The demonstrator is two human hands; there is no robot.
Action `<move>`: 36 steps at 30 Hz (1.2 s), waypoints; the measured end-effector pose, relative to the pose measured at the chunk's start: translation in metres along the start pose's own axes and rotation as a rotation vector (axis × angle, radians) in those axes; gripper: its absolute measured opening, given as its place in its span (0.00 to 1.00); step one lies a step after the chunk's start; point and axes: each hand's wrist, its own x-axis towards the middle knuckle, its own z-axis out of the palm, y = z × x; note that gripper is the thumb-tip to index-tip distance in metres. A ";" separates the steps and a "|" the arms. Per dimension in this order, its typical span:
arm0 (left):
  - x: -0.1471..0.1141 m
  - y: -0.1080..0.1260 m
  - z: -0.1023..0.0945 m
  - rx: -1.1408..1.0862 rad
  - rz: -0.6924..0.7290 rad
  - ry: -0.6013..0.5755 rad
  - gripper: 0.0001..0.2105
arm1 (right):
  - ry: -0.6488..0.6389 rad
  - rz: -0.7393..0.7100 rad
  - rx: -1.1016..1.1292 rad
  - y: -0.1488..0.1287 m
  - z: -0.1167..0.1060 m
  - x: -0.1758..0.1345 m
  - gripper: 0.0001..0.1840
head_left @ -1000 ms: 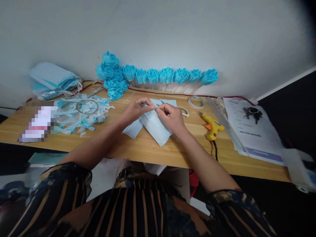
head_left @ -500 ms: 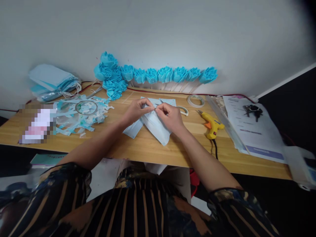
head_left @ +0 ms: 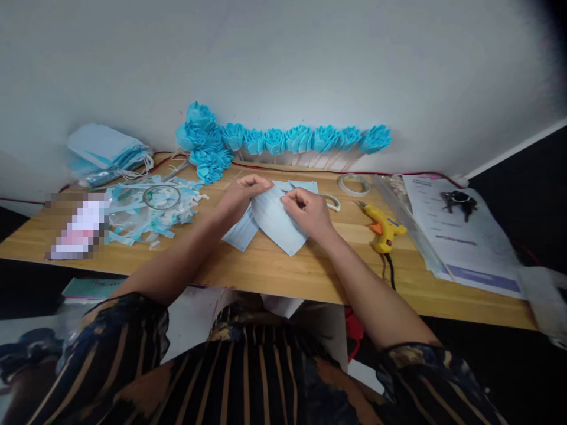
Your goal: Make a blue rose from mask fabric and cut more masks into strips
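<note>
My left hand (head_left: pixel 251 190) pinches the upper corner of a light blue face-mask sheet (head_left: pixel 280 227), opened out and hanging down towards the table's front edge. Over the sheet's right side, my right hand (head_left: pixel 309 209) has thumb and forefinger closed together; what lies between them is too small to make out. More pale blue sheet pieces (head_left: pixel 241 231) lie beneath. Partly under the right hand are scissors, with a white handle (head_left: pixel 333 202) showing to its right.
Blue fabric roses (head_left: pixel 299 139) on sticks line the wall. Left are stacked masks (head_left: pixel 106 147), cut scraps (head_left: pixel 170 215) and a ring-shaped roll (head_left: pixel 162 197). Right are a tape roll (head_left: pixel 353 185), a yellow glue gun (head_left: pixel 384 229), printed paper (head_left: pixel 469 254) and keys (head_left: pixel 458 202).
My hands were fingertip to fingertip at the sheet's top and are now apart. The left has moved slightly up and left; the sheet is spread flatter. The view has shifted slightly.
</note>
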 end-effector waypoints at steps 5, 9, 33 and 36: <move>-0.002 -0.001 0.003 0.041 -0.046 -0.006 0.15 | 0.014 -0.009 -0.003 0.000 0.000 0.000 0.10; 0.002 -0.001 -0.001 -0.047 -0.042 -0.010 0.14 | 0.001 -0.010 0.000 0.000 0.000 0.000 0.10; 0.000 -0.008 0.003 -0.121 -0.114 -0.005 0.15 | -0.011 0.041 -0.002 0.004 0.002 0.000 0.11; 0.001 -0.009 0.002 -0.129 -0.108 0.018 0.14 | -0.012 0.050 -0.004 0.004 0.002 0.000 0.11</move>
